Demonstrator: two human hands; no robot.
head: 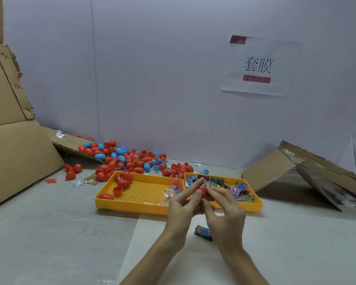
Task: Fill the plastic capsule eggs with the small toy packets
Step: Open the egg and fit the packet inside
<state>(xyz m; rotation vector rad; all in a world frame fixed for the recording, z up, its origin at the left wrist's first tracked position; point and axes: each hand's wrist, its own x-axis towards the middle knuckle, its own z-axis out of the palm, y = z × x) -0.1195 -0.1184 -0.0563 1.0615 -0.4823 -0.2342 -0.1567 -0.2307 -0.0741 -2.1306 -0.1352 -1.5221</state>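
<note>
Hands meet just below the middle of the frame, over the near edge of two yellow trays. The left hand (183, 204) has its grip closed round a red capsule egg (201, 191), thumb on the near side and fingers behind it. The right hand (224, 208) brings curled fingertips (209, 186) onto the egg's top in a narrow pinch – whether a packet is between them I cannot tell. The egg hangs above the right tray (245, 206), which holds a heap of colourful toy packets (238, 191). The left tray (132, 204), touching it side by side, has a few red eggs and halves (123, 181) in its far left corner and some clear packets (170, 194) at its right end. One blue packet (202, 233) lies on the worktop (49, 233) under the wrists. Behind the trays, left of centre, a loose pile of red and blue eggs (127, 159) spreads along the foot of the wall. Cardboard sheets (19, 151) lean at the left edge – a folded cardboard piece (275, 171) sits at the right, and a paper sign (259, 65) hangs in the upper right.
</note>
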